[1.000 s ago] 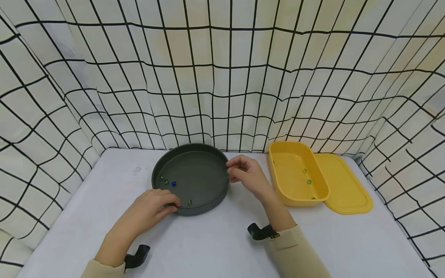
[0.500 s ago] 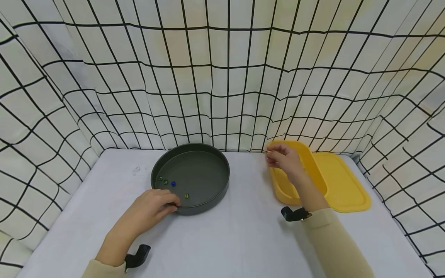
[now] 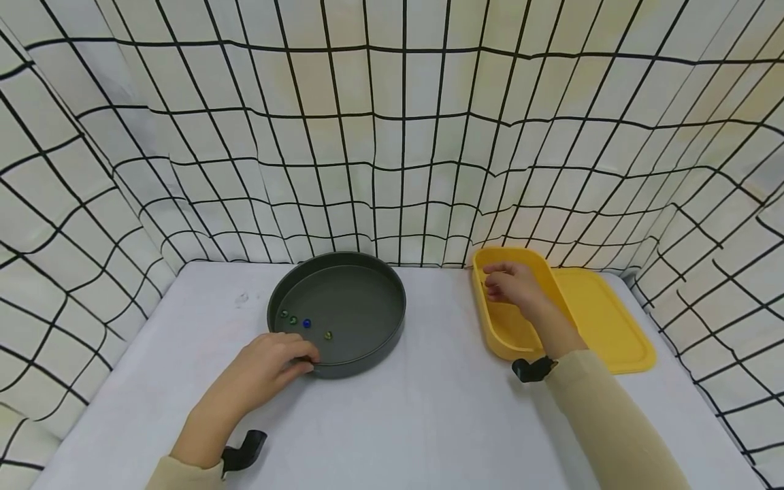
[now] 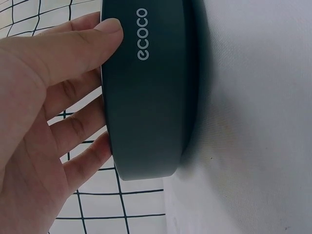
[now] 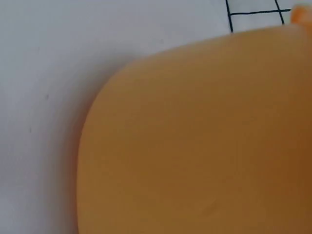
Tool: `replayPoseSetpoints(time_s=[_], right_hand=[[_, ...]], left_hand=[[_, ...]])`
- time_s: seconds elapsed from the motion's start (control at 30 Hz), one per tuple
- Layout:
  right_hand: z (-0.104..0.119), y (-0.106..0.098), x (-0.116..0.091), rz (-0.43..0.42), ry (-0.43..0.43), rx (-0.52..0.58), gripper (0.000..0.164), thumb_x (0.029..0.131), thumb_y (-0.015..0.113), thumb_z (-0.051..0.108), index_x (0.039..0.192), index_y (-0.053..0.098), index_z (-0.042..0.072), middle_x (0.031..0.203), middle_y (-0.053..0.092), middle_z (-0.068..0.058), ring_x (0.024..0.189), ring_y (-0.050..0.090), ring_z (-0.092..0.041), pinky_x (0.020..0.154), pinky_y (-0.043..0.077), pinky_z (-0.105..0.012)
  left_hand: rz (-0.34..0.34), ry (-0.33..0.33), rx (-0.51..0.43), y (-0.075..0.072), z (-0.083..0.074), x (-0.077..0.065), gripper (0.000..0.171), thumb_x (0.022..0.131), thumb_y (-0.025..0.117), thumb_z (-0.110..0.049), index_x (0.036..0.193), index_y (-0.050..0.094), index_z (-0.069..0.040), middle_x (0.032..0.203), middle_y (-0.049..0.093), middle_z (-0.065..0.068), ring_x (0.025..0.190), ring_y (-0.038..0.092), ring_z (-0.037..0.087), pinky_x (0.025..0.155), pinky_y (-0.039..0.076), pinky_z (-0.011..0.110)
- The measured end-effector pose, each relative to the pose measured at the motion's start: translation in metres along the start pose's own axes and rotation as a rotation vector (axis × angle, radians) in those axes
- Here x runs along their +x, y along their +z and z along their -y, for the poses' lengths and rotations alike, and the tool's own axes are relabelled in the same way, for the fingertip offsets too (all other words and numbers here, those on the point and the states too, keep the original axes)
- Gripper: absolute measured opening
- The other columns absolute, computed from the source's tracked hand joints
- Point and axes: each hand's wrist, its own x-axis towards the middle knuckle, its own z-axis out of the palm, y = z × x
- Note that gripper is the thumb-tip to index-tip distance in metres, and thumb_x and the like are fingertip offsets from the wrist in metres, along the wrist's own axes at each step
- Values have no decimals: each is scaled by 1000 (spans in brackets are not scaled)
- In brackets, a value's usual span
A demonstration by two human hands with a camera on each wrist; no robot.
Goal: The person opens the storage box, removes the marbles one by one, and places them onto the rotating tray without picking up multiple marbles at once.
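My left hand (image 3: 263, 367) grips the near left rim of a round dark green pan (image 3: 361, 313). In the left wrist view the thumb lies on the pan's outer wall beside white "ecoco" lettering, with fingers behind the rim. Several small marbles lie in the pan: a blue marble (image 3: 307, 323), green marbles (image 3: 293, 320) to its left and a yellowish marble (image 3: 328, 335) to its right. Over the yellow container (image 3: 490, 333) hangs my right hand (image 3: 517, 289), its fingers bent inward. Whether anything is between those fingertips cannot be seen. The hand and forearm hide much of the container's inside.
A flat yellow lid (image 3: 612, 327) lies against the container's right side. White cloth (image 3: 422, 415) covers the table. Black-lined net (image 3: 392, 136) over white sheeting rises behind and at both sides.
From beside the pan's right rim, my right hand has moved right and over the yellow container. The yellowish marble has rolled farther into the pan. My left hand keeps its place on the rim.
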Motion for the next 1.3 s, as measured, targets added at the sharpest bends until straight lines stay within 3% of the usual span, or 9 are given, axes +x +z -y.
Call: replayPoseSetpoints(time_s=[0.3,0.57,0.8,1.0,1.3], right_hand=[[-9,-5,7,58,105,-74,37,103,50,15,134,55,-5,105,64,-13,89,65,-21,85,58,-32],[-16,3,13,166,64,-265,43,104,47,18,137,51,-11,120,64,-23,92,68,-20,88,58,-36],[-18,5,15,156,36,-354,39,103,53,17,131,56,-10,111,66,-20,84,67,-18,82,59,-34],[-17,6,13,157,8,-424,30,99,58,11,121,61,-9,101,68,-16,79,65,-17,77,58,-30],[-17,5,12,124,-13,-524,27,99,58,13,117,64,-6,97,69,-14,79,64,-18,74,55,-28]], left_hand=[[2,6,-4,0,0,0,21,80,83,-13,94,74,-26,91,68,-19,86,66,5,78,54,34],[-8,11,2,-3,-2,-2,22,80,83,-12,93,74,-26,89,67,-19,84,65,5,76,54,33],[-60,24,47,-1,-3,-5,23,77,85,-11,91,75,-27,90,65,-19,86,64,6,73,55,30],[-166,115,115,1,-2,-13,32,72,87,-4,93,77,-26,87,60,-15,82,58,6,64,53,24],[-163,163,147,2,1,-11,34,73,86,-2,94,72,-25,89,62,-12,83,58,10,69,52,29]])
